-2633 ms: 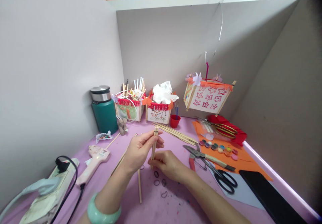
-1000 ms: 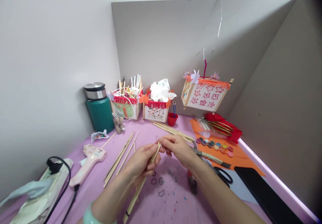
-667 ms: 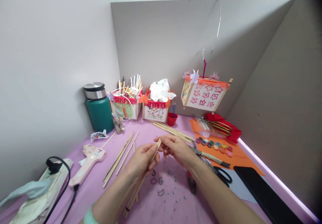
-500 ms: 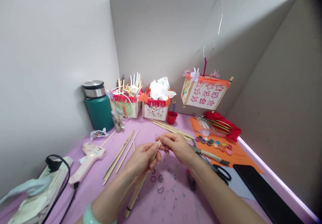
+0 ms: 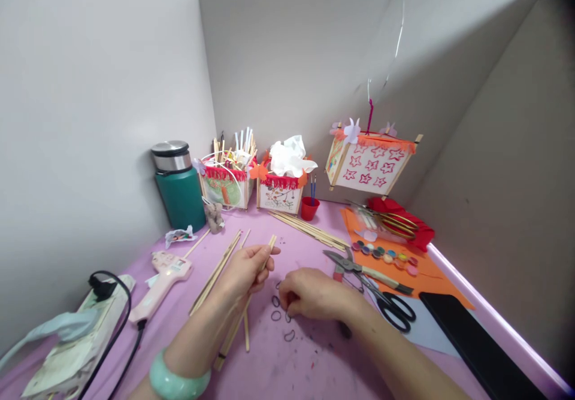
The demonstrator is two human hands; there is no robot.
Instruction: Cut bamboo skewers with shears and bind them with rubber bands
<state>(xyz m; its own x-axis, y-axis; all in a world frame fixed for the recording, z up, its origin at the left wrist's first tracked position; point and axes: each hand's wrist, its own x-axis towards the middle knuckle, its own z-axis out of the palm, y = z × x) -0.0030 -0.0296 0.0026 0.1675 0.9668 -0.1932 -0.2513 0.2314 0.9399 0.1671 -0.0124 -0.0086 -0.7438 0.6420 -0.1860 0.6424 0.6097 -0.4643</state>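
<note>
My left hand [image 5: 249, 271] is closed around thin wooden sticks [image 5: 233, 334], held at a slant with their upper ends poking out above my thumb. A black rubber band wraps the sticks' lower end. My right hand [image 5: 309, 293] is low over the purple tabletop with its fingers curled together, fingertips beside a small dark rubber band [image 5: 288, 318]. Whether the fingers pinch anything is hidden. Several more rubber bands [image 5: 275, 316] lie just left of and below these fingertips. Another stick [image 5: 247, 331] shows under or beside the held ones.
More sticks lie left [image 5: 215, 271] and behind [image 5: 309, 230]. A pink glue gun [image 5: 164, 283], power strip [image 5: 72, 343] and green flask [image 5: 179, 193] stand left. Pruning shears [image 5: 368, 270], scissors [image 5: 395, 311], paint pots [image 5: 386, 255] and a black phone-like slab [image 5: 471, 340] lie right. A lantern [image 5: 371, 163] hangs behind.
My right hand has left the sticks' upper end and moved down to the rubber bands on the table. My left hand keeps hold of the sticks and has shifted slightly left.
</note>
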